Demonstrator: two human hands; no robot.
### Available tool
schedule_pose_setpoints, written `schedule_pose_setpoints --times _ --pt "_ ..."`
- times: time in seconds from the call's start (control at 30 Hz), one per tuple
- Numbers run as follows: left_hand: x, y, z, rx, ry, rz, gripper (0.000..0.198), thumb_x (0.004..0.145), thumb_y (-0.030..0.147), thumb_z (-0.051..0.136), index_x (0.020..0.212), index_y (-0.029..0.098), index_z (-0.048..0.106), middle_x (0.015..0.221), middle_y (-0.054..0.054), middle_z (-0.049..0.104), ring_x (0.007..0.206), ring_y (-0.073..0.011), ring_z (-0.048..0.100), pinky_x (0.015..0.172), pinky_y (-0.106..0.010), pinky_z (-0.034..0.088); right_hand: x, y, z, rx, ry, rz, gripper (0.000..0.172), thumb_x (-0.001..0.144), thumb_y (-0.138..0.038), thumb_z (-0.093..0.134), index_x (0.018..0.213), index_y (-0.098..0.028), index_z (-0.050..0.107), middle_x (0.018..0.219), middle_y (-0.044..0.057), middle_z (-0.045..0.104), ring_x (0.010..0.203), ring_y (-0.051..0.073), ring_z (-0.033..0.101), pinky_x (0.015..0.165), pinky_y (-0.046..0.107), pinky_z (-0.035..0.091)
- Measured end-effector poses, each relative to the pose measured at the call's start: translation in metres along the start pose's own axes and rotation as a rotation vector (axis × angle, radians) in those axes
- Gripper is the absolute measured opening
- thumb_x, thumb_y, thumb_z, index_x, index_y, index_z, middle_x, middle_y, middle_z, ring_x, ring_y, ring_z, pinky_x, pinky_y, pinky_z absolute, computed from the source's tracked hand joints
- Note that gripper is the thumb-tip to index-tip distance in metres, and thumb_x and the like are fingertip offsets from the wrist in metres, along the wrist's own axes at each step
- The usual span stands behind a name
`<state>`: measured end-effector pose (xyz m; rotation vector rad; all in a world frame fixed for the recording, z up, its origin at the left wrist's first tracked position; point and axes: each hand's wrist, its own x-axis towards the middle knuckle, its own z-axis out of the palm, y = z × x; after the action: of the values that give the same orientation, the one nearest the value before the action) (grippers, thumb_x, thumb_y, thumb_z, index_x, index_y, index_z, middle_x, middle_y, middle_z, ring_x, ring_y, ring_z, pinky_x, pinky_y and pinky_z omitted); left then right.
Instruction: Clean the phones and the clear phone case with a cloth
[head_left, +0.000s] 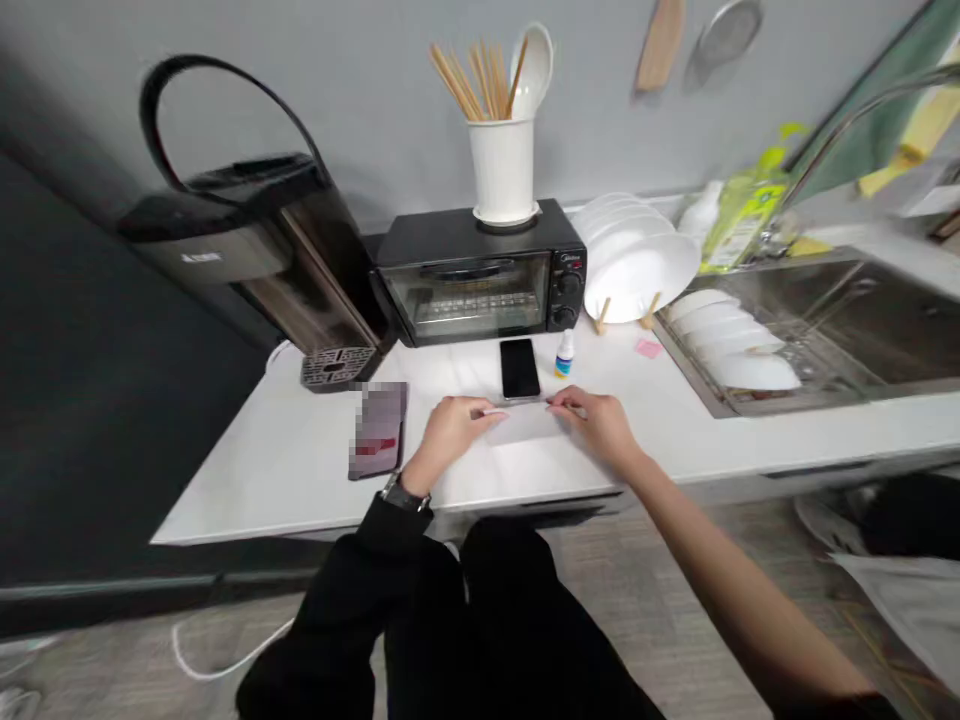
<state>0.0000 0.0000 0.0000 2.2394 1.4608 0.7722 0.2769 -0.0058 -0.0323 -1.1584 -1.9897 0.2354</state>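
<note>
My left hand [450,430] and my right hand [600,422] rest on the white countertop [300,470], each pinching one end of a thin, pale flat sheet [525,424] that lies between them. I cannot make out what the sheet is. A black phone [519,368] lies face up just beyond the sheet. A small dropper bottle [565,354] with a blue label stands to the phone's right. My left wrist wears a watch over a black sleeve; my right forearm is bare.
A black toaster oven [480,275] with a white utensil holder [503,165] on top stands behind. A dark water dispenser [247,250] sits at left, a dark booklet [379,430] nearby. White plates on a rack [637,265], a sink [825,320] with bowls at right.
</note>
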Motion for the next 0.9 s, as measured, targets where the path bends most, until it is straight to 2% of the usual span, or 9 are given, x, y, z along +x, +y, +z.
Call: schedule_pose_setpoints --times 0.1,0.17,0.23,0.33,0.5,0.6,0.7,0.8,0.9 --pt "0.003 0.003 -0.001 -0.027 0.009 0.026 0.017 0.096 0.034 0.071 0.098 0.024 0.085 0.102 -0.004 0.083 0.091 -0.0258 0.077 0.083 -0.037 0.06 0.003 -0.002 -0.002 0.019 0.03 -0.026 0.013 0.101 -0.034 0.065 0.1 -0.023 0.072 0.104 0.003 0.082 0.089 0.025 0.079 0.078 0.036 0.063" --pt "0.002 0.007 -0.003 -0.029 0.038 0.096 0.02 0.098 0.031 0.068 0.111 0.026 0.082 0.127 -0.004 0.077 0.116 -0.0262 0.071 0.103 -0.041 0.055 0.002 -0.006 -0.005 0.034 0.046 -0.052 0.014 0.102 -0.034 0.063 0.1 -0.024 0.073 0.113 0.004 0.08 0.102 0.024 0.078 0.089 0.037 0.062" --pt "-0.004 0.011 -0.006 -0.011 0.085 0.207 0.024 0.099 0.03 0.067 0.12 0.028 0.079 0.145 -0.003 0.066 0.133 -0.0268 0.06 0.115 -0.046 0.048 -0.002 -0.012 -0.011 0.049 0.057 -0.079 0.013 0.102 -0.033 0.063 0.101 -0.024 0.073 0.115 0.004 0.08 0.108 0.023 0.076 0.095 0.037 0.061" --pt "-0.023 0.017 -0.008 0.039 0.094 0.362 0.027 0.101 0.03 0.063 0.123 0.027 0.077 0.152 -0.004 0.06 0.136 -0.0269 0.056 0.115 -0.049 0.049 -0.017 -0.022 -0.021 0.053 0.031 -0.131 0.01 0.102 -0.029 0.063 0.102 -0.025 0.073 0.117 0.004 0.079 0.109 0.022 0.075 0.096 0.037 0.061" --pt "-0.064 0.019 -0.004 0.161 -0.066 0.464 0.027 0.102 0.027 0.062 0.125 0.027 0.076 0.149 -0.003 0.062 0.134 -0.0262 0.058 0.113 -0.047 0.053 -0.048 -0.036 -0.034 0.088 -0.077 -0.198 0.014 0.099 -0.029 0.067 0.112 -0.025 0.072 0.122 0.006 0.077 0.117 0.025 0.07 0.102 0.043 0.058" --pt "-0.077 0.019 0.0 0.183 -0.086 0.478 0.027 0.102 0.025 0.061 0.125 0.027 0.076 0.149 -0.003 0.063 0.135 -0.0253 0.059 0.113 -0.045 0.053 -0.05 -0.046 -0.035 0.157 -0.102 -0.13 0.02 0.101 -0.031 0.065 0.118 -0.024 0.071 0.123 0.008 0.075 0.117 0.025 0.068 0.103 0.043 0.056" --pt "-0.082 0.019 0.001 0.2 -0.104 0.495 0.026 0.103 0.024 0.06 0.124 0.025 0.076 0.143 -0.005 0.068 0.131 -0.0245 0.063 0.114 -0.047 0.052 -0.043 -0.056 -0.03 0.148 -0.2 -0.055 0.02 0.104 -0.032 0.059 0.116 -0.024 0.073 0.118 0.007 0.076 0.109 0.024 0.07 0.097 0.041 0.057" --pt "-0.085 0.019 0.0 0.223 -0.125 0.495 0.026 0.103 0.026 0.059 0.124 0.026 0.075 0.142 -0.005 0.068 0.132 -0.0245 0.064 0.116 -0.049 0.051 -0.039 -0.062 -0.023 0.04 -0.313 0.057 0.02 0.094 -0.033 0.074 0.112 -0.024 0.074 0.108 0.006 0.079 0.1 0.027 0.072 0.091 0.043 0.057" --pt "-0.09 0.02 0.001 0.249 -0.124 0.493 0.028 0.104 0.026 0.058 0.126 0.026 0.074 0.149 -0.007 0.063 0.138 -0.0253 0.06 0.118 -0.048 0.05 -0.036 -0.062 -0.015 0.016 -0.351 0.113 0.024 0.087 -0.021 0.08 0.11 -0.025 0.075 0.094 0.002 0.078 0.091 0.024 0.073 0.086 0.038 0.056"
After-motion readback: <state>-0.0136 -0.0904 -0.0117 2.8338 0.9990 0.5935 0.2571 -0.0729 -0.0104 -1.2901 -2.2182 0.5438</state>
